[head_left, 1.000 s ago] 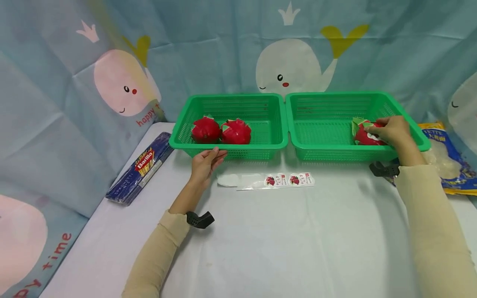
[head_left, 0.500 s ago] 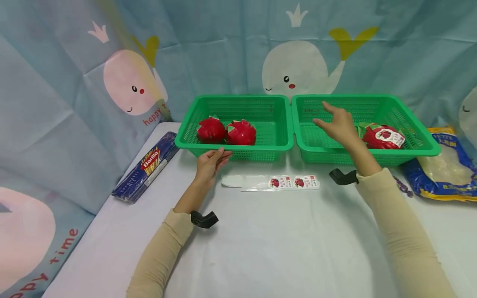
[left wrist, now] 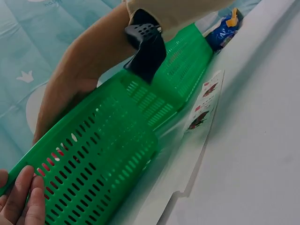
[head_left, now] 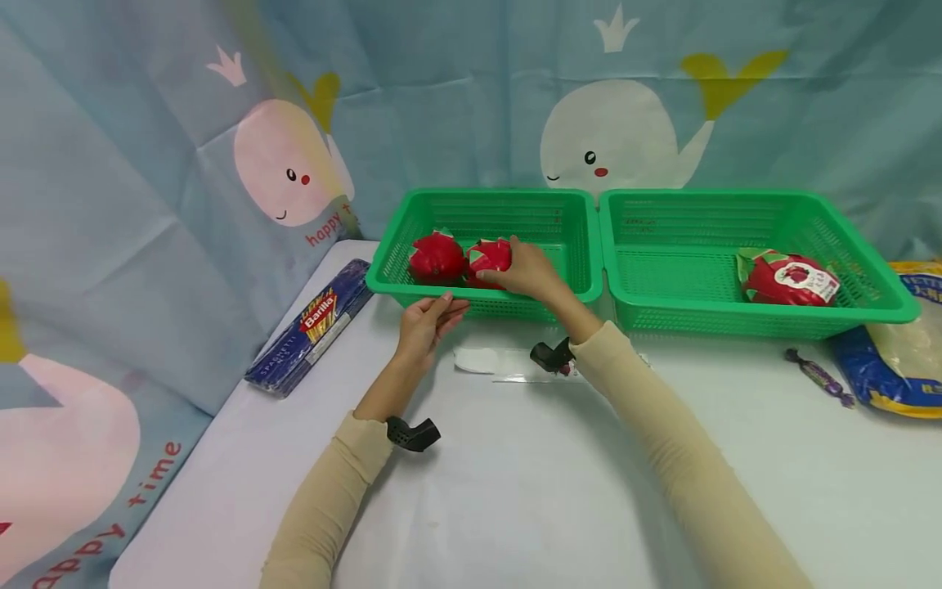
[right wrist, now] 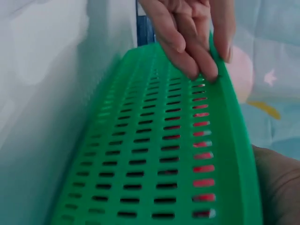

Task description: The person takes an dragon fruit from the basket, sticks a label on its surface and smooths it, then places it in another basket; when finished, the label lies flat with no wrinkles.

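Two red dragon fruits sit side by side in the left green basket (head_left: 500, 194). My right hand (head_left: 536, 272) reaches over the basket's front rim and grips the right-hand dragon fruit (head_left: 490, 257), thumb in front and fingers at its back right. The other dragon fruit (head_left: 437, 258) lies just left of it. My left hand (head_left: 423, 324) pinches the basket's front rim, with fingers (left wrist: 35, 206) against the outer wall. In the right wrist view the basket wall hides most of the fruit. A third dragon fruit (head_left: 780, 282), bearing a white label, lies in the right green basket (head_left: 706, 196).
A label strip (head_left: 474, 361) with dragon fruit stickers lies in front of the left basket, partly behind my right wrist. A blue spaghetti pack (head_left: 312, 323) is at the left. On the right are a purple-wrapped candy (head_left: 820, 377) and a blue-and-yellow bag (head_left: 916, 360).
My right hand has let go of the labelled dragon fruit in the right basket and moved left onto a fruit in the left basket. The left hand stays at the rim.
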A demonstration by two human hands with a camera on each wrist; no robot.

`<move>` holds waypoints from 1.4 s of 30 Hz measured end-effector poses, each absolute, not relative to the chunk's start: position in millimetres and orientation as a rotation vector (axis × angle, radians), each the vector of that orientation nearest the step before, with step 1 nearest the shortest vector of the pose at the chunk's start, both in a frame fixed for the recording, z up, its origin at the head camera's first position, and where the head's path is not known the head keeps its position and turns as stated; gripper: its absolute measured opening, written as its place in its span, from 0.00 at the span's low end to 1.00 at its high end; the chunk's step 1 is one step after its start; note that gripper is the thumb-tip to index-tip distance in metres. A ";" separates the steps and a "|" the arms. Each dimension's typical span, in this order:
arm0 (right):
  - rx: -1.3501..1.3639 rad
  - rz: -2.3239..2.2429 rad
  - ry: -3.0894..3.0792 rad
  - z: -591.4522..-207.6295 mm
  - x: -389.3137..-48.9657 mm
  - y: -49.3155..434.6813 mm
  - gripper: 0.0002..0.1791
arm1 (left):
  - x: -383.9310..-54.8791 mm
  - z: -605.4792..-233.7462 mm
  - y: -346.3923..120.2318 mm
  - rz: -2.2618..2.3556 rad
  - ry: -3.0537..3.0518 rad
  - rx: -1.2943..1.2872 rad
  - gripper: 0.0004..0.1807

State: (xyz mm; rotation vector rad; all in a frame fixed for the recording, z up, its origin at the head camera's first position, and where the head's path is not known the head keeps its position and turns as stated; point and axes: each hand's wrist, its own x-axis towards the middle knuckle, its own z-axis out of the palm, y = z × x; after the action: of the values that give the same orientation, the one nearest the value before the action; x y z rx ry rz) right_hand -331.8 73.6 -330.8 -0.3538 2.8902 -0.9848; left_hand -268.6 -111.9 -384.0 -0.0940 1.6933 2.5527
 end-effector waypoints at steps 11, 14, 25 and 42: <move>-0.164 -1.073 2.839 -336.7 -347.9 69.1 0.50 | -269.9 -385.0 -103.0 2.587 1.652 -0.075 0.06; -0.160 -1.132 2.849 -339.7 -349.7 74.7 0.47 | -269.9 -385.6 -100.9 2.591 1.649 -0.066 0.06; -0.314 -1.237 2.991 -324.8 -335.0 117.5 0.39 | -268.0 -390.6 -98.8 2.566 1.646 -0.086 0.06; -1.031 -1.817 2.780 -325.9 -181.1 166.2 0.40 | -268.7 -385.3 -115.4 2.593 1.646 -0.083 0.06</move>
State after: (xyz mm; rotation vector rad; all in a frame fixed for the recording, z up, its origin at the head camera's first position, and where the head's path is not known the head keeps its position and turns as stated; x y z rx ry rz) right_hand -181.1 166.2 -325.9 -1.0306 2.7801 -1.8170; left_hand -268.7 -115.4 -385.3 -0.0826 1.6464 2.5933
